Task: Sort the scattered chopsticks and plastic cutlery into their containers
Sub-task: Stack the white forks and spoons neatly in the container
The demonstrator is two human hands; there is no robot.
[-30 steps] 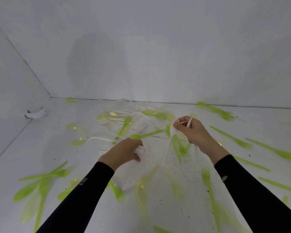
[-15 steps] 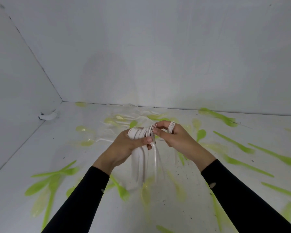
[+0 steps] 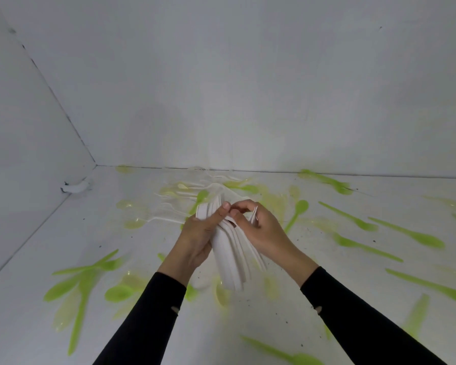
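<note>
Both hands [image 3: 197, 238] grip the white cutlery bundle [image 3: 232, 259] between them

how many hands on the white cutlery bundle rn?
2. Left hand grips the white cutlery bundle from its left side; right hand holds it from the right, fingers curled at the top end.

Plain white walls [image 3: 248, 88] meeting at corner; white surface [image 3: 24, 299], dark-speckled.

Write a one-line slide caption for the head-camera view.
The left hand and right hand grip a bundle of white plastic cutlery above a white surface strewn with green plastic cutlery.
</note>
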